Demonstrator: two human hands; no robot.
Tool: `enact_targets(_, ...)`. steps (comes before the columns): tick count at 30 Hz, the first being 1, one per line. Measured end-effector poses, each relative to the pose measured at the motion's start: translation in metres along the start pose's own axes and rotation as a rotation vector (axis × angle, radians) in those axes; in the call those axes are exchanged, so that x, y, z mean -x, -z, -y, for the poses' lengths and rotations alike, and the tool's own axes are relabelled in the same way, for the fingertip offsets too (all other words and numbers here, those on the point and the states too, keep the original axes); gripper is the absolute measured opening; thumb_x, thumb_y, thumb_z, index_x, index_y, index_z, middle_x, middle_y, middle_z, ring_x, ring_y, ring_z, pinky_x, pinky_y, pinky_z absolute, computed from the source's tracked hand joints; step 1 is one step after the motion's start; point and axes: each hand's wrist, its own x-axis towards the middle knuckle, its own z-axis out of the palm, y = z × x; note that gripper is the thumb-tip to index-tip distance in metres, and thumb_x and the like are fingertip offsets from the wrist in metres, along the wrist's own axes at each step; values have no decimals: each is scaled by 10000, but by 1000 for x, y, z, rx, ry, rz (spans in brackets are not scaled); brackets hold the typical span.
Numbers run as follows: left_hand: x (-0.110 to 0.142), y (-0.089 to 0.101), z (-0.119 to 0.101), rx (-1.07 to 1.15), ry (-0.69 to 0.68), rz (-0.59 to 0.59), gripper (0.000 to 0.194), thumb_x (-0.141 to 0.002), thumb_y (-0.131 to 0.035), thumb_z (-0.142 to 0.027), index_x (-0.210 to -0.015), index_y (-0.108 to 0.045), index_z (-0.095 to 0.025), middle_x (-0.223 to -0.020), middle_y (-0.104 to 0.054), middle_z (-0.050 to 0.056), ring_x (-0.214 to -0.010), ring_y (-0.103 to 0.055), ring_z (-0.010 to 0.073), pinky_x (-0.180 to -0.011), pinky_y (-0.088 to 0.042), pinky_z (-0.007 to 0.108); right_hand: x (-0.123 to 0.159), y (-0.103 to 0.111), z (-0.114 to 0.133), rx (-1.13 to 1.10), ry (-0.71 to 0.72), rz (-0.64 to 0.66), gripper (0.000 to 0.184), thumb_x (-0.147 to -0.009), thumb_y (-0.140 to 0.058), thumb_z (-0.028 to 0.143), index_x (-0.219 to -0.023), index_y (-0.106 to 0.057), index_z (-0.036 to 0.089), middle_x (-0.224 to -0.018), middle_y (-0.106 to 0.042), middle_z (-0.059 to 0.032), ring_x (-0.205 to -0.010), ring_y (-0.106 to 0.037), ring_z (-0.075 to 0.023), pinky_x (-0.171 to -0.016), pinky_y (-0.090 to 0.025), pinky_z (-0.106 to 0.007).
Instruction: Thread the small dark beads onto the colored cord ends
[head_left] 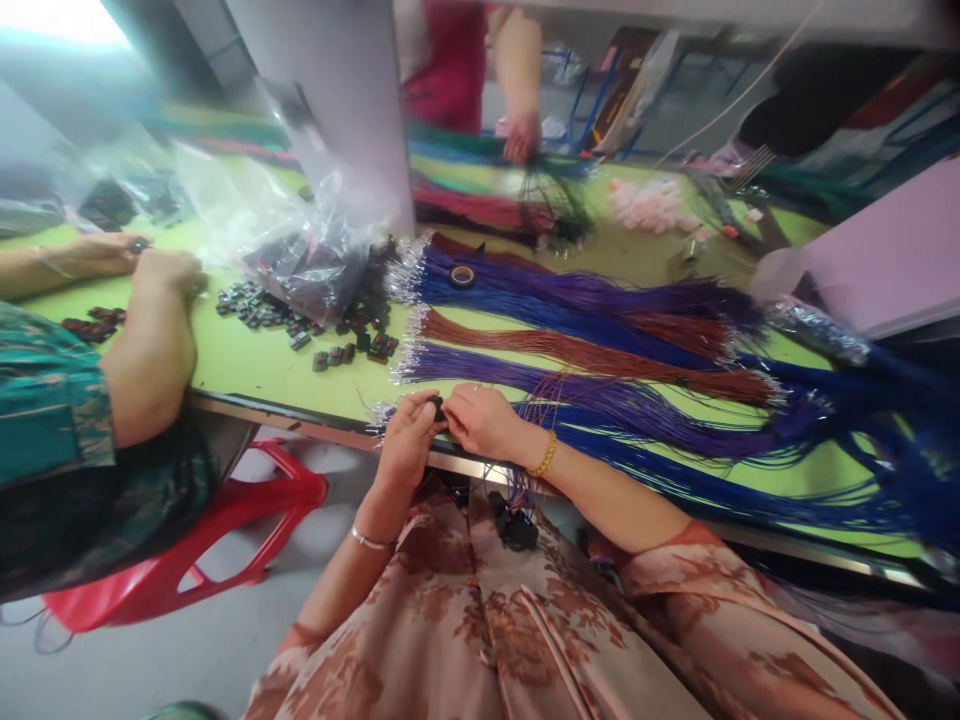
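Observation:
My left hand (409, 436) is closed in a pinch around a small black plastic connector housing (436, 407) at the table's front edge. Close against it, my right hand (484, 422) has its fingers pressed together at the same connector; what lies between them is hidden. Thin wires hang beneath my right wrist, down to several black connectors (517, 528) over my lap. Behind my hands lie bundles of purple wires (480, 366), brown wires (517, 343) and blue wires (637, 455), their bright metal ends facing left.
Loose black connectors (334, 356) lie left of the wires, beside a clear plastic bag (300, 260). A tape roll (462, 276) rests on the bundles. A co-worker's hands (161, 265) are at left, another person's hand (523, 138) across the table. A red stool (247, 500) stands lower left.

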Motion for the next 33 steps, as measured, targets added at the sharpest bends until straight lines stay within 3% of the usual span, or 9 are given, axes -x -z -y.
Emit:
enact_targets(4,1,-1,1,12,-9,-11,292,-705,-765,-271,-941,-628,-169,-810,-650,12,-727,-617,98,-682,-511,209,-2,4,2,-221,-180,2,141,-874,-473,202,-758,-542,162,-700,-571,-35,-626,-467,-133,-594,-321,-260)
enact_targets(7,2,-1,0,22,-11,-25,292,-705,-765,-276,-939,-624,-173,-832,-651,11,-750,-627,103,-698,-517,217,-3,9,1,-297,-233,19,121,-859,-488,206,-761,-546,167,-705,-584,-24,-629,-484,-125,-603,-330,-246)
enact_targets(15,0,-3,4,-7,-31,-82,343,-663,-796,-282,-936,-622,-171,-742,-633,-11,-649,-593,73,-618,-479,175,-5,-1,9,-66,-211,83,175,-870,-452,217,-805,-595,141,-741,-628,-76,-644,-498,-162,-592,-308,-279)
enact_targets(19,1,-5,-1,-20,-48,-68,305,-698,-767,-280,-942,-614,-181,-800,-640,2,-732,-624,98,-686,-506,210,-8,11,9,-105,-209,72,216,-901,-446,232,-818,-623,141,-766,-650,-75,-667,-528,-161,-622,-345,-276)
enact_targets(24,-5,-6,-6,2,-97,-5,265,-766,-709,-280,-987,-591,-194,-896,-652,29,-863,-645,143,-809,-518,304,-23,44,-35,-306,-370,-59,256,-934,-437,277,-880,-657,159,-863,-688,-50,-767,-585,-141,-712,-402,-247)
enact_targets(29,-17,-4,-1,36,-58,-4,269,-757,-713,-280,-972,-585,-182,-899,-656,33,-849,-648,140,-841,-509,334,-43,40,-86,-42,-485,184,185,-844,-530,211,-844,-710,168,-900,-706,-65,-833,-592,-180,-748,-383,-271)
enact_targets(33,-16,-2,0,48,-52,3,293,-743,-725,-284,-975,-587,-171,-885,-662,36,-839,-651,137,-826,-513,321,-50,24,-96,80,-496,267,175,-840,-540,218,-867,-708,174,-917,-689,-79,-828,-577,-192,-716,-362,-281)
